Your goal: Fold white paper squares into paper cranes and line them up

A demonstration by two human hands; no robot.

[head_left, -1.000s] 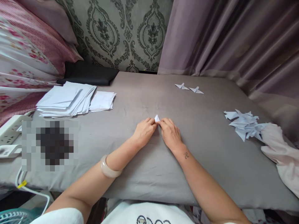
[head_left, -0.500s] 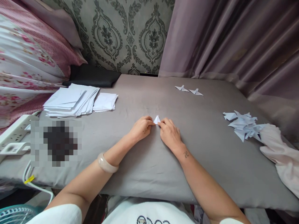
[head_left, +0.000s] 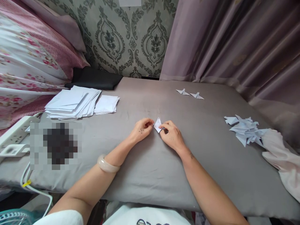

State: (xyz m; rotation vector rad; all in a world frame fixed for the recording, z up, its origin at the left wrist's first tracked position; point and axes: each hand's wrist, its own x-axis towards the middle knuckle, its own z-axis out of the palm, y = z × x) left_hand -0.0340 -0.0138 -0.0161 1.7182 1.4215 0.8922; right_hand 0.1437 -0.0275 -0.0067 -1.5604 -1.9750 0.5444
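A small white folded paper (head_left: 157,125), diamond-shaped with split points at its top, is between my two hands above the grey cloth. My right hand (head_left: 172,134) pinches its right edge between thumb and fingers. At the left corner of the paper, my left hand (head_left: 142,128) has its fingers curled and their tips together; the tips seem to hold that corner. Two folded paper birds (head_left: 189,94) lie farther back, right of the middle. Over on the right is a heap of similar folded paper pieces (head_left: 247,129).
Stacked white paper sheets (head_left: 67,103) and a smaller stack of paper (head_left: 106,104) lie at the left. A black folded item (head_left: 96,78) is behind them. Nearer are a power strip (head_left: 14,129) and a blurred-out patch (head_left: 59,143). Pale cloth (head_left: 278,150) lies at the right.
The folded paper has turned from a small triangle to a diamond showing more of its face. My right hand has shifted to a pinch on its right edge, and my left fingers have curled.
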